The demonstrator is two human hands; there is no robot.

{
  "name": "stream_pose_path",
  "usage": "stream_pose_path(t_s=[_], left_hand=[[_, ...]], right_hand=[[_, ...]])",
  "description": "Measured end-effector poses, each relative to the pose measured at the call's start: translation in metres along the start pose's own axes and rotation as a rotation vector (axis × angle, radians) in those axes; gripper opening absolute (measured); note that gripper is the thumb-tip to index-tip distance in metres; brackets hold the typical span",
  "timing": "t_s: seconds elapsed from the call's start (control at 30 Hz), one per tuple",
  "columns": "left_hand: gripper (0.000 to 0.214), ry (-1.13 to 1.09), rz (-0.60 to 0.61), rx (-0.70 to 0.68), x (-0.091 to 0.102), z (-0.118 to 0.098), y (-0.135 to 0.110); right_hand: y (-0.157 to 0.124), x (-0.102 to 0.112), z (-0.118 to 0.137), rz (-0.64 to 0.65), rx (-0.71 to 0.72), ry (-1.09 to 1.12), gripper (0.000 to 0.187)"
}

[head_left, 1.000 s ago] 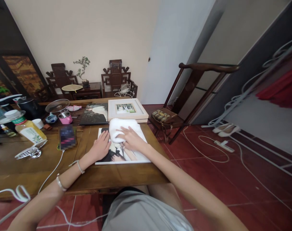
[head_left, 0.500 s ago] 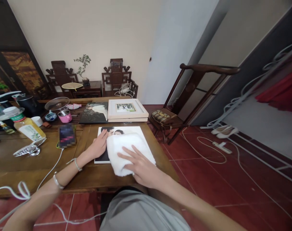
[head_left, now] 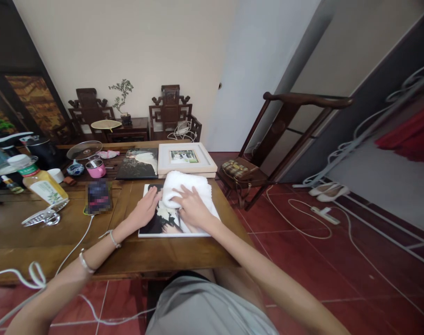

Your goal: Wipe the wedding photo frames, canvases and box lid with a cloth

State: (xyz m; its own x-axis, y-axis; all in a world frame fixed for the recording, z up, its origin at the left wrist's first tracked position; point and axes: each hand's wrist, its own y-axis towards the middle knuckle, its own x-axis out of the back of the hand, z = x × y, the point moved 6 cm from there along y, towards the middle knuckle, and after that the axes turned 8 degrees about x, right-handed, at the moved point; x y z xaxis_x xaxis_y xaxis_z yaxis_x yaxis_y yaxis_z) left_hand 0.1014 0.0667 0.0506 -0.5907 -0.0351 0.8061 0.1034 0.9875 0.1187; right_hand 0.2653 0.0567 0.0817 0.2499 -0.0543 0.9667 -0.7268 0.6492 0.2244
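A photo panel point(head_left: 168, 222) with white edges lies flat on the wooden table in front of me. Spread over its upper right part is a folded white towel point(head_left: 189, 184), which hides much of the picture. My right hand point(head_left: 192, 207) has hold of the towel's near side, pressing it down with the fingers spread on top; the thumb is hard to make out. My left hand point(head_left: 147, 209) rests flat on the panel's left edge, fingers stretched out and holding nothing.
Behind the panel lie a white picture frame point(head_left: 170, 163) and a dark photo panel point(head_left: 131, 170). On the left are a phone point(head_left: 98, 197) on a cable, hair clip point(head_left: 46, 215), bottle point(head_left: 44, 186) and pink cup point(head_left: 96, 171). A wooden chair point(head_left: 281, 130) holds a bag.
My right hand has pushed the towel away from me, to the panel's far side, uncovering the picture's lower part. My left hand stays at the left edge.
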Motion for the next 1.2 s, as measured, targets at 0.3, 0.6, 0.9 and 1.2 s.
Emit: stream_pose_path(t_s=[0.3,0.6,0.9,1.2], left_hand=[[0.063,-0.195,-0.184,0.026,0.019,-0.006,-0.002],[0.052,0.211,0.118,-0.084,-0.007,-0.010,-0.009],[0.048,0.223,0.067,-0.142,-0.006,-0.011,-0.009],[0.042,0.205,0.070,-0.152,-0.004,-0.012,-0.009]], right_hand=[[-0.046,0.005,0.073,0.092,0.409,0.160,0.053],[-0.091,0.018,0.020,0.050,0.161,0.217,0.063],[0.005,0.014,-0.026,-0.130,0.001,0.374,0.055],[0.083,0.015,0.014,-0.016,0.123,0.504,0.057]])
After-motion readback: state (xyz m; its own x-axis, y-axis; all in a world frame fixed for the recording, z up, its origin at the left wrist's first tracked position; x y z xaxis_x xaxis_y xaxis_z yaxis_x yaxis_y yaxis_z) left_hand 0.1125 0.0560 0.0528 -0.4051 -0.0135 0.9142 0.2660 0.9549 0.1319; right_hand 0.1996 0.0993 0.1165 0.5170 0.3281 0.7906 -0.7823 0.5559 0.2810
